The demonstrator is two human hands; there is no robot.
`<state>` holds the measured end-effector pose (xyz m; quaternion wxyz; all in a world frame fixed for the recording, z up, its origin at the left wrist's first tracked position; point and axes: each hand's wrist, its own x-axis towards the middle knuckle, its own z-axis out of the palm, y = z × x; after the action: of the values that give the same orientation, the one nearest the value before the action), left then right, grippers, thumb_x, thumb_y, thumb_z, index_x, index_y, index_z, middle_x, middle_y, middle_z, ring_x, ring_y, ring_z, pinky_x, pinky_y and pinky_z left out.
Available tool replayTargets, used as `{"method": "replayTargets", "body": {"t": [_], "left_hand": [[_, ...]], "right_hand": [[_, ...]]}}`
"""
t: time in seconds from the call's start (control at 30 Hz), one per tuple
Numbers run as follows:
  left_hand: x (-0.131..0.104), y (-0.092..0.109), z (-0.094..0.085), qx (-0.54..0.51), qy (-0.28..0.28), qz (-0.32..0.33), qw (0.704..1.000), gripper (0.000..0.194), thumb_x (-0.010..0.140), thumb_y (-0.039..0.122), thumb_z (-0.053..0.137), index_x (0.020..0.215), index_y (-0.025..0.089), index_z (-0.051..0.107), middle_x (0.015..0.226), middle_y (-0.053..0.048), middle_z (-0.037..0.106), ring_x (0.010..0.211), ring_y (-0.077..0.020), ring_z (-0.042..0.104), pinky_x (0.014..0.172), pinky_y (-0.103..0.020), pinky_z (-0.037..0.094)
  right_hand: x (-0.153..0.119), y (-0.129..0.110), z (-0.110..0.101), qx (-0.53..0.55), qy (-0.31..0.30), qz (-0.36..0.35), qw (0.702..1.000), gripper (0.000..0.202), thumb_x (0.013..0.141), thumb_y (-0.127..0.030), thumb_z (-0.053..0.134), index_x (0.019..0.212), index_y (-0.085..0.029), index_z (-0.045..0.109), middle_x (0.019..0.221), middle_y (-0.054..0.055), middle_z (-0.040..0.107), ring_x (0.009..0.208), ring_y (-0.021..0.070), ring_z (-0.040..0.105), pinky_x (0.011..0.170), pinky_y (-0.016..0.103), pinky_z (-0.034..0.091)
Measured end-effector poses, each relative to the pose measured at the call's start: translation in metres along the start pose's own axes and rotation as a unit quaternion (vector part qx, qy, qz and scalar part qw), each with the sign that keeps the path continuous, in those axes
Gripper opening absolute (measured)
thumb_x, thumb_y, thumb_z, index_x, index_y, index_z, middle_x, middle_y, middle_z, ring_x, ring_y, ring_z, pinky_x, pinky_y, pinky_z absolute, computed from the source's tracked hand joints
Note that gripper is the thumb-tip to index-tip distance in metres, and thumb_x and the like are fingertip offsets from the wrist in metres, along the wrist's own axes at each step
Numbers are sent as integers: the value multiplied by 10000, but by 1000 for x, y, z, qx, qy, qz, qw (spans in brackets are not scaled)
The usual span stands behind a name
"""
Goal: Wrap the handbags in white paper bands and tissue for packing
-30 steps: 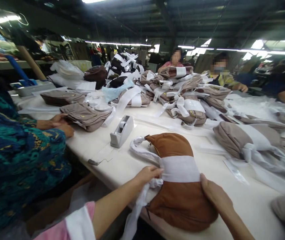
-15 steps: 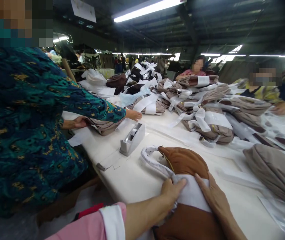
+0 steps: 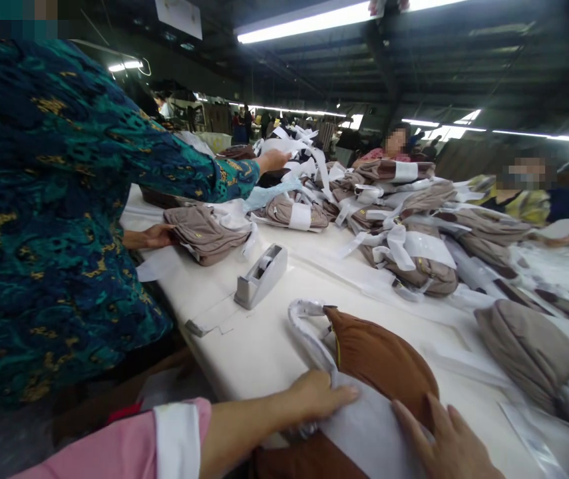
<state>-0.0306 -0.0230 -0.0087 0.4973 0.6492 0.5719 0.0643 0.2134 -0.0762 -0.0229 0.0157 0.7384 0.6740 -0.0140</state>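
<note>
Leftmost, a person in a blue-green patterned garment (image 3: 54, 199) touches a taupe bag (image 3: 207, 233) with one hand (image 3: 157, 236) and reaches over the bag pile (image 3: 388, 206) with the other (image 3: 274, 159). Next along the white table (image 3: 244, 352) stands a gray tape dispenser (image 3: 263, 276), just beyond your working area. A white-wrapped strap (image 3: 307, 339) curves down toward your left hand (image 3: 314, 397), whose thumb lies across the white band (image 3: 371, 426) around the brown bag (image 3: 384, 362); its other fingers curl low and are partly hidden, so you cannot tell whether they pinch anything. The brown bag lies tilted in front of you at the near side of the table, between and under your hands. Your right hand (image 3: 451, 436) rests on the bag's right side, fingers spread over the band and brown fabric. Farther right, another taupe bag (image 3: 528, 349) lies on the table, with a person in yellow (image 3: 528, 203) beyond it.
</note>
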Motion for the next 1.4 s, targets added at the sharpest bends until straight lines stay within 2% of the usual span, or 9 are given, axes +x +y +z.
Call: {"method": "replayTargets", "body": {"t": [0.07, 0.13, 0.23, 0.37, 0.6, 0.8, 0.97, 1.23, 1.4], "left_hand": [[0, 1, -18, 101, 30, 35, 994, 633, 792, 659, 291, 702, 143, 646, 730, -111, 652, 736, -254, 615, 636, -324, 461], [3, 3, -35, 147, 100, 88, 980, 524, 840, 547, 312, 686, 161, 631, 688, -76, 642, 693, -219, 608, 639, -304, 460], [17, 7, -54, 168, 202, 147, 954, 214, 801, 350, 481, 868, 190, 607, 884, -39, 648, 860, -194, 584, 784, -285, 443], [52, 13, -59, 181, 225, 137, 948, 290, 726, 260, 575, 1004, 186, 546, 1001, -55, 619, 960, -208, 550, 833, -294, 428], [80, 7, -44, 167, 194, 200, 946, 211, 782, 185, 420, 940, 157, 558, 944, -95, 645, 886, -212, 590, 816, -329, 431], [118, -17, -53, 139, 231, 300, 915, 307, 758, 438, 420, 854, 210, 603, 913, -27, 683, 870, -220, 613, 806, -305, 447], [117, -14, -60, 186, 198, 306, 912, 319, 723, 527, 395, 810, 277, 573, 772, 118, 689, 725, -161, 633, 706, -242, 451], [136, -35, -62, 341, 296, 334, 827, 419, 766, 478, 267, 848, 253, 611, 896, 52, 697, 851, -191, 623, 799, -308, 407], [145, -44, -58, 318, 289, 305, 850, 385, 766, 473, 297, 893, 281, 606, 945, 87, 683, 880, -204, 594, 835, -342, 381]], "right_hand": [[21, -26, -25, 8, 93, 39, 995, 528, 815, -513, 357, 1215, -198, 497, 1280, 135, 471, 1138, 321, 469, 830, 470, 448], [45, -57, -44, 33, 123, -8, 992, 502, 855, -478, 314, 1205, -167, 495, 1285, 126, 468, 1168, 288, 441, 878, 433, 421], [77, -97, -53, 79, 94, -93, 988, 409, 879, -347, 319, 1191, -160, 505, 1278, 120, 476, 1175, 262, 428, 953, 436, 338], [101, -125, -45, 112, 64, -119, 984, 444, 836, -247, 384, 1254, -112, 446, 1291, 170, 454, 1213, 304, 368, 995, 543, 197], [98, -132, -47, 106, 48, -76, 990, 523, 769, -308, 480, 1262, -149, 413, 1248, 151, 495, 1204, 303, 353, 982, 558, 192], [118, -127, -41, 89, 43, -44, 994, 426, 759, -375, 493, 1120, -150, 500, 1094, 111, 586, 1056, 261, 470, 932, 498, 314], [114, -127, -42, 95, 33, -49, 994, 417, 769, -367, 479, 1112, -130, 495, 1082, 124, 587, 1025, 262, 491, 902, 489, 344], [117, -133, -42, 91, -15, -38, 995, 368, 804, -306, 445, 1105, -107, 512, 1082, 129, 606, 1033, 258, 520, 921, 468, 334], [121, -135, -44, 82, -47, -51, 994, 341, 785, -269, 473, 1078, -107, 535, 1057, 101, 625, 1017, 251, 544, 920, 446, 350]]}}
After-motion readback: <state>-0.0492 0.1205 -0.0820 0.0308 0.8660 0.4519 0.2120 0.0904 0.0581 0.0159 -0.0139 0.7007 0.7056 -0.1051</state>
